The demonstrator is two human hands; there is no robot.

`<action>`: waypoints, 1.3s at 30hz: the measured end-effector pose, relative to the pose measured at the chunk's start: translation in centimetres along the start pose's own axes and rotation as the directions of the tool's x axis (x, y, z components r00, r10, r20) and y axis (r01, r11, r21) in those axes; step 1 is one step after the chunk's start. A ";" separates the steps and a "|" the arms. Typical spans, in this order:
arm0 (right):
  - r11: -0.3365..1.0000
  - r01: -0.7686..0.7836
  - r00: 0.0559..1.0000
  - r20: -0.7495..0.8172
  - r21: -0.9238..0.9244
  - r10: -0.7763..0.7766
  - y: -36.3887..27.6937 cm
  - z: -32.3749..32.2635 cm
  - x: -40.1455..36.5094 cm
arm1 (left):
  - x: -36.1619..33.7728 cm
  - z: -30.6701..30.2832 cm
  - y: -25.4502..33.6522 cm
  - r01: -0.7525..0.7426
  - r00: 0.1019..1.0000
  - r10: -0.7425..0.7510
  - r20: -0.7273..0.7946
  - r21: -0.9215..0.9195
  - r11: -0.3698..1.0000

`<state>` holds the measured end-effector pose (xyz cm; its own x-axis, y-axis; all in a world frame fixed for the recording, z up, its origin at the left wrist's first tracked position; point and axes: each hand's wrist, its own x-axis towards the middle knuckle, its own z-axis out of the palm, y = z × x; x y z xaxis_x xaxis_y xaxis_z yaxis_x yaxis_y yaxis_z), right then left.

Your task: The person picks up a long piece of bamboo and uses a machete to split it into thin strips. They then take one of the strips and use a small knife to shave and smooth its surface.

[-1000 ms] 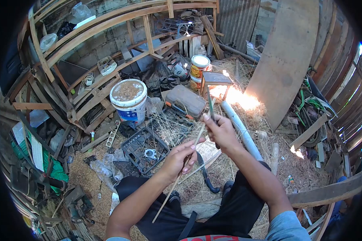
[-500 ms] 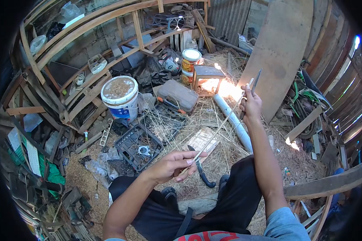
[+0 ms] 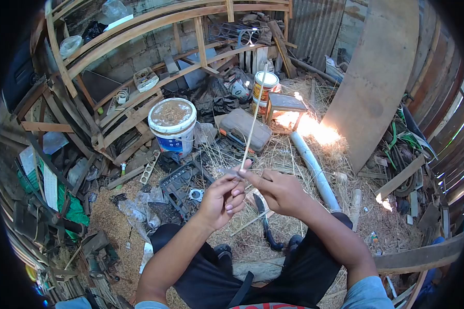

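Observation:
My left hand (image 3: 219, 202) is closed in a pinch on the lower end of a thin pale stick (image 3: 253, 121), which slants up and away from me. Close against it, my right hand (image 3: 281, 191) grips a knife; its handle is hidden in the fist. The knife blade (image 3: 227, 171) points left across the stick's lower end, partly blurred. Below the hands, a dark curved-handled blade (image 3: 266, 224) lies on the straw between my feet, beside a wood board mostly covered by my right hand.
Ahead stand a white bucket (image 3: 172, 129), a grey toolbox (image 3: 246, 129), stacked paint cans (image 3: 266, 85) and a small wooden stool (image 3: 287, 102). A pale pipe (image 3: 314, 170) lies to the right. An open black case (image 3: 185, 188) sits at left. A tall plywood sheet (image 3: 374, 77) leans behind.
My right hand has come down and left with the knife, next to my left hand. The stick has swung from a low slant to nearly upright. A cut-looking stick piece shows near the curved-handled blade.

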<state>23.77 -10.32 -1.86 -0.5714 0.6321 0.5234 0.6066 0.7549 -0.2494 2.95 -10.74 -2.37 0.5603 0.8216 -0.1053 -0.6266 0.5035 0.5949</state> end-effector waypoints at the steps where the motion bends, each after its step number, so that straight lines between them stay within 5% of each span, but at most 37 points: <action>1: 1.000 0.005 1.000 0.007 -0.010 -0.005 0.0 0.2 -0.1 | -0.1 0.1 0.2 -0.009 1.000 0.009 0.013 -0.001 1.000; 9: 0.990 0.026 0.997 0.072 -0.136 -0.016 0.2 0.3 0.1 | -0.4 -0.1 0.3 -0.028 0.996 0.024 0.085 0.042 0.999; 21: 0.975 0.010 0.996 -0.082 -0.222 -0.029 0.5 0.5 0.6 | -0.3 0.7 0.3 -0.040 0.999 0.038 0.030 0.072 0.997; 24: 0.955 -0.099 0.992 -0.101 -0.280 0.073 1.3 0.6 0.5 | -0.7 0.8 0.0 -0.012 0.999 0.005 0.052 0.123 0.992; 26: 0.935 -0.300 0.934 -0.257 -0.188 0.248 5.6 -0.7 0.8 | -1.3 1.1 -0.6 0.045 0.996 -0.056 0.074 0.139 0.989; 32: 0.897 -0.382 0.894 -0.336 -0.222 0.297 9.6 -2.3 -0.4 | -0.9 0.2 -1.4 0.165 0.976 -0.177 0.129 0.099 0.981; 36: 0.780 -0.622 0.685 -0.438 0.063 0.582 12.2 -4.6 -1.0 | -1.8 0.9 -1.0 0.236 0.964 -0.253 0.087 0.171 0.957; 39: 0.783 -0.622 0.665 -0.507 0.032 0.549 15.2 -4.5 -2.7 | -1.7 0.7 -0.6 0.275 0.952 -0.295 0.086 0.187 0.943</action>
<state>37.02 -1.33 -3.34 0.2333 0.7458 0.6240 0.8123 0.2033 -0.5467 2.76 -12.68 -2.00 0.7645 0.6104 -0.2073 -0.3352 0.6511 0.6810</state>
